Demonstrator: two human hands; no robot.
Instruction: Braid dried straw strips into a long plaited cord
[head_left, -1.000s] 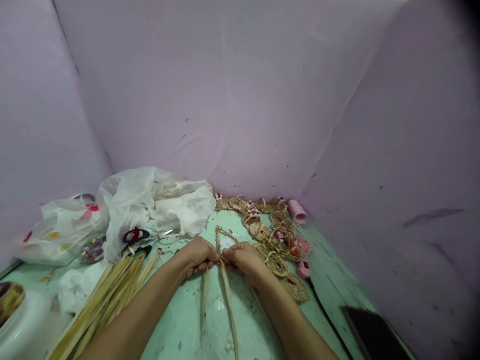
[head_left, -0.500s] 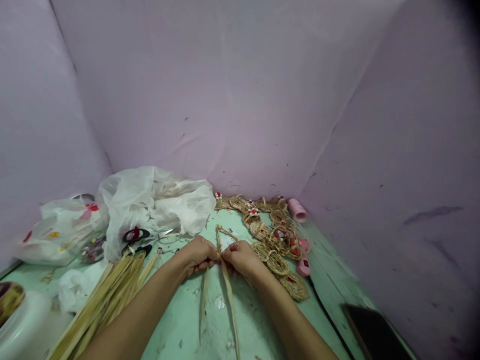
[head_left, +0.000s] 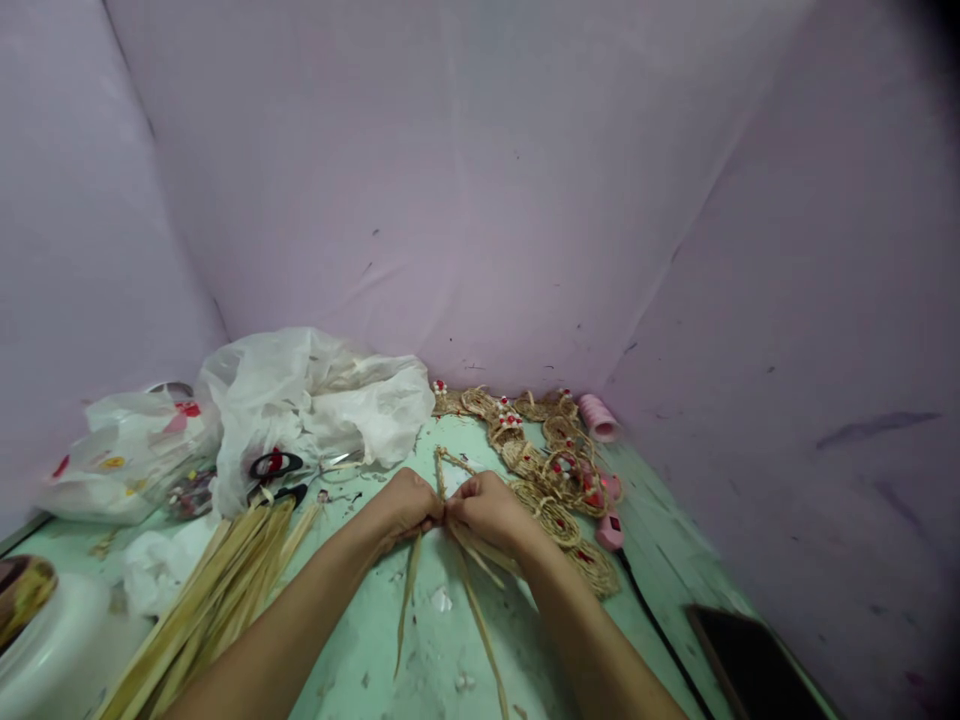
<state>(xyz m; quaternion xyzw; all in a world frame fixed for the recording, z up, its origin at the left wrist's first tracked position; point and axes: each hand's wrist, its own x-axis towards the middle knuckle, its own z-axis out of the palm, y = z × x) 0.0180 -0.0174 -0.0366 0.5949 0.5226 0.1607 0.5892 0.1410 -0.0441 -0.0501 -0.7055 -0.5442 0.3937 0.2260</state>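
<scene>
Walls [head_left: 480, 200]: pale lilac and scuffed, filling the upper part of the frame and meeting in corners at left and right.
Tabletop [head_left: 360, 650]: mint green, marked with small spots and scraps, across the lower part of the frame.
Plaited cord [head_left: 440, 475]: thin and straw-coloured, at lower centre, its bent end showing just above the two hands.
Left hand [head_left: 409, 505]: fingers curled in and clamped on the cord, knuckles up.
Right hand [head_left: 484, 505]: thumb and fingers pinched together on the same cord, the fingertips touching or nearly touching those of the left hand; which, I cannot tell.
Loose strips [head_left: 475, 610]: trailing from below the hands toward the bottom edge, some passing under the right wrist.
Straw bundle [head_left: 202, 600]: long flat strips slanting across the lower left, partly behind the left forearm.
Black-handled scissors [head_left: 294, 494]: at the top end of the bundle, beside a crumpled white plastic bag [head_left: 300, 400].
Coiled woven pieces [head_left: 551, 515]: right of centre, in a curved row, several with red and white beads [head_left: 510, 420].
Pink spool [head_left: 598, 418]: lying on its side by the wall, beyond the coils.
Black cable [head_left: 660, 630]: running from a pink device [head_left: 609, 532] to the bottom edge.
</scene>
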